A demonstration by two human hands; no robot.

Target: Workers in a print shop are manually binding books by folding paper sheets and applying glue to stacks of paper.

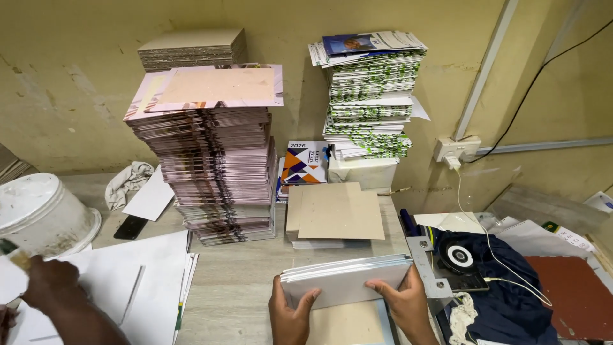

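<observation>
At far left a co-worker's hand (48,281) rests on white sheets (143,275) beside a white bucket (41,214). Behind stands a tall pink stack (217,166). At centre, the left hand (290,316) and right hand (405,300) each have their grip closed on an end of a grey sheaf (345,281), held on edge above the surface (242,281), near loose boards (335,214). A dark cloth (511,294) lies right.
</observation>
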